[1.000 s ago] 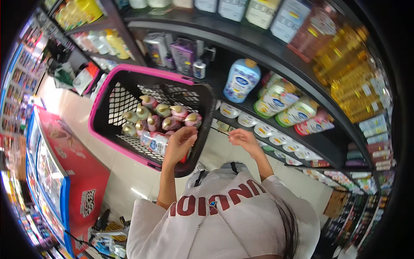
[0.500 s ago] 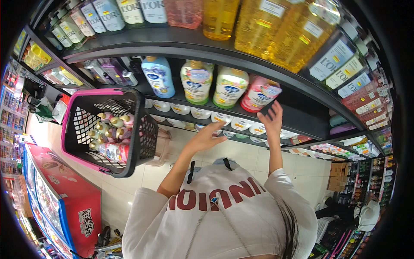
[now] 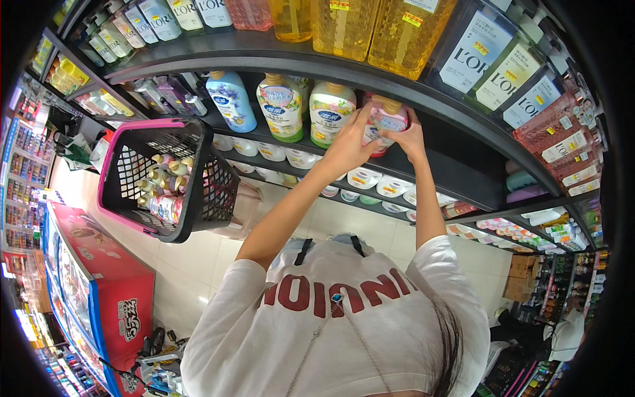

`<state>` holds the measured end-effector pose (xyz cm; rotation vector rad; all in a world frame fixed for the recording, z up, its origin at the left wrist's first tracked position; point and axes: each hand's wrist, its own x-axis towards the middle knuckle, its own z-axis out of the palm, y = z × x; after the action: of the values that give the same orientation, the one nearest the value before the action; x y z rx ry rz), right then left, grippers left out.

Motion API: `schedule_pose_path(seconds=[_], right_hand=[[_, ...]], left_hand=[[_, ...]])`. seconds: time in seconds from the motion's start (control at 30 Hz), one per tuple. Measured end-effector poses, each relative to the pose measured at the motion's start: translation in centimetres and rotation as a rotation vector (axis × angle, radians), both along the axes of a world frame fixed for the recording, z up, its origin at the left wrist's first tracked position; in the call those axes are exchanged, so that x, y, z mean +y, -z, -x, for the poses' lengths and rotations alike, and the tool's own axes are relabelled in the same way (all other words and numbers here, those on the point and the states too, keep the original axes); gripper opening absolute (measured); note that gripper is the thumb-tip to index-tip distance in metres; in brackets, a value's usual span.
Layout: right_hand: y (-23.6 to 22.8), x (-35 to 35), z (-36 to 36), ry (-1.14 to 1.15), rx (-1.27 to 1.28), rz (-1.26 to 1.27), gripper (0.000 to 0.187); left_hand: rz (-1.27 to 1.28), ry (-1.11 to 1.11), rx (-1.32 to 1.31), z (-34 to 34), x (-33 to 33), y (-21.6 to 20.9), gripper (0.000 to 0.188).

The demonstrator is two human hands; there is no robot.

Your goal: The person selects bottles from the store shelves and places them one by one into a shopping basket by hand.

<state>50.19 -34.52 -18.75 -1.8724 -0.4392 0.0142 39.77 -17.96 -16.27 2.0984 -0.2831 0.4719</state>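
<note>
A pink bottle (image 3: 389,122) with a tan cap stands on the middle shelf (image 3: 456,162), at the right end of a row of bottles. My left hand (image 3: 352,144) grips its left side, and my right hand (image 3: 409,137) wraps its right side. Both thumbs lie across its front, and part of the label is hidden behind them. To its left stand a white and green floral bottle (image 3: 329,114), a second one like it (image 3: 280,111) and a light blue bottle (image 3: 230,106).
A black shopping basket (image 3: 198,165) with a pink rim, holding several bottles, sits at the left on a pale support. Large amber bottles (image 3: 344,30) fill the shelf above. White-capped containers (image 3: 271,152) line a lower shelf. A red freezer chest (image 3: 126,284) stands at the lower left.
Both hands have moved up to the pink bottle and closed on it from either side. Before, they were apart from each other in front of the shelf. The view has shifted slightly.
</note>
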Motion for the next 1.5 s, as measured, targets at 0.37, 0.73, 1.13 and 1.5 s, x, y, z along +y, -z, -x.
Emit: schedule_pose_path(seconds=[0.37, 0.73, 1.13, 1.5], right_hand=[[0.6, 0.1, 5.8, 0.023, -0.252, 0.007, 0.077], [3.5, -0.6, 7.2, -0.083, -0.235, 0.036, 0.085], [2.0, 0.8, 11.0, -0.009, -0.272, 0.162, 0.07], [-1.2, 8.5, 17.5, -0.408, 0.048, 0.078, 0.067]], left_hand=[[-0.101, 0.038, -0.149, 1.7, 0.2, -3.0, 0.038], [-0.275, 0.088, -0.129, 4.9, 0.6, -2.4, 0.031], [-0.186, 0.083, -0.201, 7.7, 2.8, -3.9, 0.03], [-0.092, -0.073, -0.086, 14.2, 9.3, -7.3, 0.025]])
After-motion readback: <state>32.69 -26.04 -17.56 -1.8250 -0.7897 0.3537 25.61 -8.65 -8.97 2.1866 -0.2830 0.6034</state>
